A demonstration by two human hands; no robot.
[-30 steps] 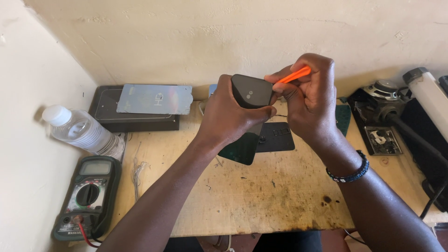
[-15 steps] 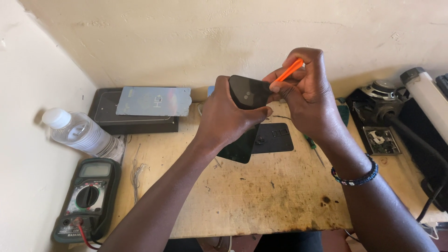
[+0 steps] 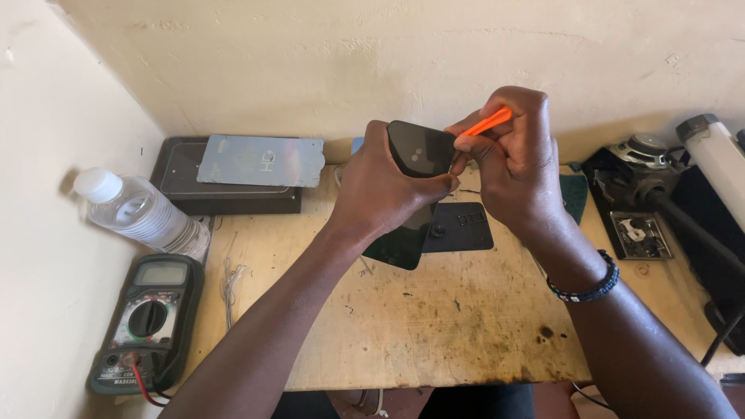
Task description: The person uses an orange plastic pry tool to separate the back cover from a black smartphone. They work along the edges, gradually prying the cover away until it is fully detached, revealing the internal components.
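Note:
My left hand [image 3: 384, 190] grips a black smartphone [image 3: 419, 151], holding it tilted above the wooden table [image 3: 434, 326]; the phone's lower end shows under my palm. My right hand [image 3: 516, 167] pinches an orange plastic pry tool [image 3: 485, 122], with its tip against the phone's upper right edge. A beaded bracelet [image 3: 586, 283] circles my right wrist. Under my hands a flat black panel [image 3: 462, 227] lies on the table.
A plastic water bottle [image 3: 136, 209] and a multimeter [image 3: 147, 318] lie at the left by the wall. A dark device with a grey metal plate [image 3: 260, 161] sits at the back. At the right are a small speaker [image 3: 640, 151], a white tube [image 3: 718, 159] and black gear.
Both hands and the phone have stayed in about the same spot. The phone has tilted a little, and the pry tool has shifted slightly along its upper edge.

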